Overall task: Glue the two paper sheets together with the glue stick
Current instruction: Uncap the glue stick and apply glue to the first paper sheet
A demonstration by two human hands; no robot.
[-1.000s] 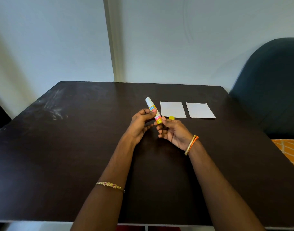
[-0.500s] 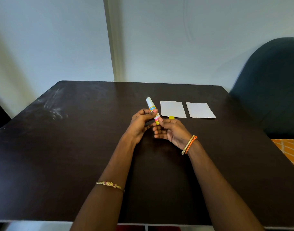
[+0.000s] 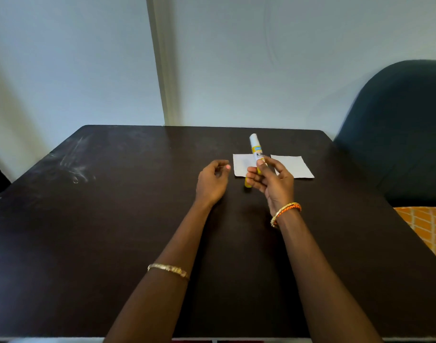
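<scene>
Two small white paper sheets lie side by side on the dark table: the left sheet [image 3: 242,164] and the right sheet [image 3: 292,167]. My right hand [image 3: 271,181] holds the glue stick [image 3: 256,148] upright above the gap between them, its white end pointing up and away. A yellow piece [image 3: 247,183], likely the cap, shows just below my right fingers; I cannot tell whether it rests on the table. My left hand [image 3: 213,180] hovers to the left of the sheets, fingers loosely curled, holding nothing.
The dark table [image 3: 113,219] has pale scuff marks [image 3: 74,167] at the far left. A dark blue chair back [image 3: 397,129] stands at the right, with an orange patterned cloth [image 3: 427,226] below it. A wall rises behind the table.
My left hand has let go of the glue stick and pulled left. My right hand now holds it alone and has carried it right, over the sheets.
</scene>
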